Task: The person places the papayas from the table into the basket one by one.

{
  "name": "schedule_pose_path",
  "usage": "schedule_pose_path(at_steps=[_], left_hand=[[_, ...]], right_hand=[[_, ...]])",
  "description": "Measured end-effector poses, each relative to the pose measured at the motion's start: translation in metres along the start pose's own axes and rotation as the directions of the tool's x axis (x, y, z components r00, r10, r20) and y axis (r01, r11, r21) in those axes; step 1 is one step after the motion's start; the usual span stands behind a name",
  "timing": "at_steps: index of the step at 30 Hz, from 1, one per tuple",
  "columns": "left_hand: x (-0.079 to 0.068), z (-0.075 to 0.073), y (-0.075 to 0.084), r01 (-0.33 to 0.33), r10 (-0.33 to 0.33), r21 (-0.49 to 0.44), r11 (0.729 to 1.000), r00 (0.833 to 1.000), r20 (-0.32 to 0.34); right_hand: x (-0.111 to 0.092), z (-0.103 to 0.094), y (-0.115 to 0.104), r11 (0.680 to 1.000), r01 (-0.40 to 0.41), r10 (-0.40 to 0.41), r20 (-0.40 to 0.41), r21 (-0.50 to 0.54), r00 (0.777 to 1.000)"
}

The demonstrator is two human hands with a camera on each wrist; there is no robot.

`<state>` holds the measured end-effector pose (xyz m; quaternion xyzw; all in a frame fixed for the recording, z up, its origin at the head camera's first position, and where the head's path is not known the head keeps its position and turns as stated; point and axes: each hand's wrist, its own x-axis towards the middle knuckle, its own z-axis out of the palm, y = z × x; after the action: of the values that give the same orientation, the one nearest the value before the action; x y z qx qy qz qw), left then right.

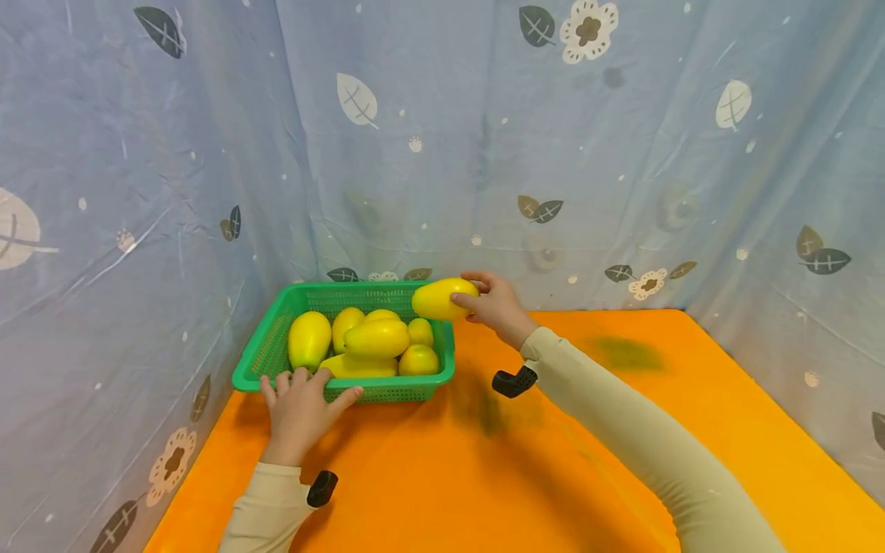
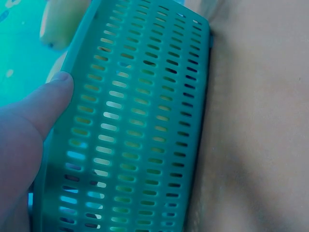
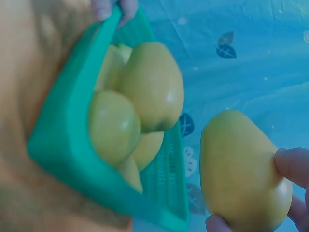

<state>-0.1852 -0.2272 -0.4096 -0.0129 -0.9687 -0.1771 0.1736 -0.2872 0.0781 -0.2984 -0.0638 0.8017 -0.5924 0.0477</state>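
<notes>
My right hand (image 1: 499, 309) grips a plump yellow mango (image 1: 442, 299) by its right end, above the far right corner of the green basket (image 1: 445, 361). In the right wrist view the held mango (image 3: 239, 174) is pinched between thumb and fingers. My left hand (image 1: 299, 411) holds the basket's near rim at the left, fingers over the edge; the left wrist view shows a digit (image 2: 55, 94) on that rim. Inside the basket lie several yellow fruits: an oblong one (image 1: 309, 338) at the left, another (image 1: 376, 338) stacked on top, and a rounder one (image 1: 418, 359) at the right.
The basket stands on an orange tabletop (image 1: 429, 476), close to the left and back curtains. A blue-grey curtain (image 1: 449, 153) with leaf and flower prints encloses the table at the back and both sides.
</notes>
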Motion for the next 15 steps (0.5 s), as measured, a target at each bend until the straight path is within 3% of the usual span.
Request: schedule_pose_path(at_steps=[8, 15], left_hand=[[0.001, 0.001, 0.0, 0.006, -0.006, 0.006, 1.0, 1.0, 0.011], [0.001, 0.001, -0.001, -0.004, 0.004, 0.006, 1.0, 1.0, -0.011]], right_hand=[[0.019, 0.027, -0.005, 0.998, -0.003, 0.004, -0.014, 0.06, 1.0], [0.033, 0.044, 0.005, 0.999, -0.01, 0.012, -0.066, 0.032, 0.998]])
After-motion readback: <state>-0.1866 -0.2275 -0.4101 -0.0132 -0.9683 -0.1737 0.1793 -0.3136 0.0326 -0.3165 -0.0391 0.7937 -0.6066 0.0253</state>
